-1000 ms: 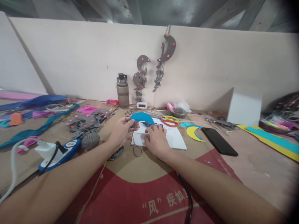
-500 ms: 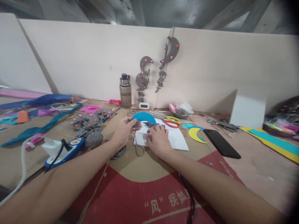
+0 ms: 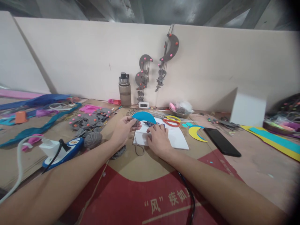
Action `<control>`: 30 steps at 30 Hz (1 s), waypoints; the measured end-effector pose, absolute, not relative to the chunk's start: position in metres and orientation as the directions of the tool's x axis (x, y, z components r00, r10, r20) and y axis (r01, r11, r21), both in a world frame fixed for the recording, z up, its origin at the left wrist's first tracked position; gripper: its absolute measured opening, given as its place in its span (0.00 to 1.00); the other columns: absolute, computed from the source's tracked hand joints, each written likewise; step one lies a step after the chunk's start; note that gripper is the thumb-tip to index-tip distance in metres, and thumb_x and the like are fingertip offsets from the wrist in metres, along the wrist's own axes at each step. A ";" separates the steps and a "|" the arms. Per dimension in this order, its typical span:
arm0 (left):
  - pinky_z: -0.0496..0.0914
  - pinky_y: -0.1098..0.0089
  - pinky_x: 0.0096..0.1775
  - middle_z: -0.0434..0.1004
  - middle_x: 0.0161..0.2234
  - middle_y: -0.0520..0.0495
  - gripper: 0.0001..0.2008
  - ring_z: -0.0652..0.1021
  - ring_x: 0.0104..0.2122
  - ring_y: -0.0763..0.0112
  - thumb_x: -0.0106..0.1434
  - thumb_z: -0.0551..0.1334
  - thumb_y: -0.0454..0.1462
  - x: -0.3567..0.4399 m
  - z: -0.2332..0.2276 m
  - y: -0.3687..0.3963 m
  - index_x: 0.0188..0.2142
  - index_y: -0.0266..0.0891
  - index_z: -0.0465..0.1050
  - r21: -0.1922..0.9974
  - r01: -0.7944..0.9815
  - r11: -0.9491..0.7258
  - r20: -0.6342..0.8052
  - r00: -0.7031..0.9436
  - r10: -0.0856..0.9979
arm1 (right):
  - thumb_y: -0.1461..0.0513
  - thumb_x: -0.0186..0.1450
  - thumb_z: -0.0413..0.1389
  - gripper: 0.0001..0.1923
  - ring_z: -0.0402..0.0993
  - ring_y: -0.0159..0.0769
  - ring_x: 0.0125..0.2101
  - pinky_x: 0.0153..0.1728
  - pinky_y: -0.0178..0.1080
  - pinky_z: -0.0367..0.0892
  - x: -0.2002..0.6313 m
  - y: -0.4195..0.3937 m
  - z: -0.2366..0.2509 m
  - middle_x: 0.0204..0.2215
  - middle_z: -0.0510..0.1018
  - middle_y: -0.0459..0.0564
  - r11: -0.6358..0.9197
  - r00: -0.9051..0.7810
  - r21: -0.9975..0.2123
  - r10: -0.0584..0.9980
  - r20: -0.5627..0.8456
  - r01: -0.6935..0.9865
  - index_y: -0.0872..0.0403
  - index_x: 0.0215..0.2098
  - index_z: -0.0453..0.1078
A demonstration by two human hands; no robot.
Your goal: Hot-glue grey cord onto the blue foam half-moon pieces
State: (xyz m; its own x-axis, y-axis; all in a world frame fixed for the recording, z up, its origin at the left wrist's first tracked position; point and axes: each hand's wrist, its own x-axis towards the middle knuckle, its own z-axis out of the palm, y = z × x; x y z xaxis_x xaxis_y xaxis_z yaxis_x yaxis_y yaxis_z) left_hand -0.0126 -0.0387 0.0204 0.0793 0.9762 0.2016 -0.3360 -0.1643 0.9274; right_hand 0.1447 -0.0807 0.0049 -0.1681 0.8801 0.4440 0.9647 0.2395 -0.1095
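Note:
My left hand is closed in a pinch on a small grey felt piece above the left part of a white sheet. A thin grey cord hangs in a loop below it. My right hand is curled around a blue glue gun, whose dark nozzle points left toward the felt piece. The hand hides much of its body; a black cable runs out below my right forearm. Under both hands lies the white sheet. Behind them is a blue rounded piece.
Scissors, a yellow crescent and a phone lie to the right. Grey yarn, felt pieces and a blue power strip are left. A bottle stands by the wall, where grey moon hangings hang.
The whole view has shifted slightly. Both hands keep nearly the same place and hold, with the felt piece and the glue gun still close together.

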 end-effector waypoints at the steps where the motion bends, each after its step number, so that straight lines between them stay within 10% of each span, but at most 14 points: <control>1: 0.73 0.67 0.36 0.76 0.29 0.44 0.09 0.78 0.27 0.72 0.54 0.64 0.37 -0.013 0.021 -0.039 0.31 0.34 0.65 0.928 -0.333 -0.167 0.204 0.079 0.976 | 0.59 0.62 0.50 0.10 0.56 0.46 0.46 0.42 0.46 0.52 0.145 -0.081 0.005 0.42 0.69 0.53 0.237 -0.167 -0.110 0.883 0.439 0.965 0.51 0.41 0.68; 30: 0.73 0.67 0.35 0.76 0.28 0.45 0.09 0.78 0.27 0.71 0.54 0.64 0.36 -0.012 0.021 -0.039 0.30 0.34 0.65 0.927 -0.337 -0.165 0.204 0.081 0.976 | 0.59 0.63 0.49 0.10 0.56 0.46 0.45 0.42 0.46 0.52 0.145 -0.080 0.005 0.42 0.69 0.54 0.232 -0.173 -0.091 0.887 0.428 0.968 0.51 0.40 0.68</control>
State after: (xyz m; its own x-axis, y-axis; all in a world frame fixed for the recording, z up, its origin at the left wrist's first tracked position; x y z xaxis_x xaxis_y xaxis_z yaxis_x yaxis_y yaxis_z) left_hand -0.0124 -0.0386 0.0211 0.0809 0.9757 0.2036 -0.3375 -0.1654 0.9267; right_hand 0.1447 -0.0802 0.0048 -0.1728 0.8870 0.4282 0.9684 0.2324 -0.0906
